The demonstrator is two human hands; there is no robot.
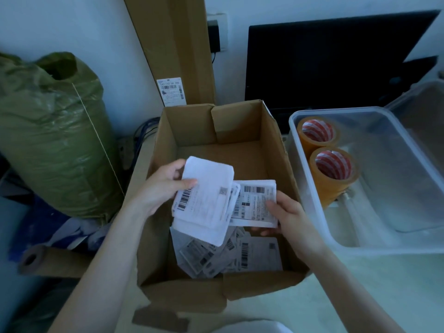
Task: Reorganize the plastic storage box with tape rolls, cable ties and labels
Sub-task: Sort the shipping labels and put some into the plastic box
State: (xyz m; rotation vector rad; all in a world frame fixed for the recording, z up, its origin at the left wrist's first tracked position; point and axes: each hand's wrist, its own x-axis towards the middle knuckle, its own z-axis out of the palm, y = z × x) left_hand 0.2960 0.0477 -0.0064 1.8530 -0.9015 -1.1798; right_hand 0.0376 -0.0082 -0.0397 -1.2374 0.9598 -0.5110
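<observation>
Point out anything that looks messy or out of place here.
Loose labels lie jumbled and overlapping at the bottom of the cardboard box, not stacked. Both hands hold label stacks above them. The tape rolls sit neatly in the plastic box.

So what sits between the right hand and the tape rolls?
Head view: the cardboard box's right wall and the plastic box's rim separate the right hand from the tape rolls.

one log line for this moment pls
left hand: holds label stack | right hand: holds second label stack | over cardboard box | tape rolls in plastic box
</observation>
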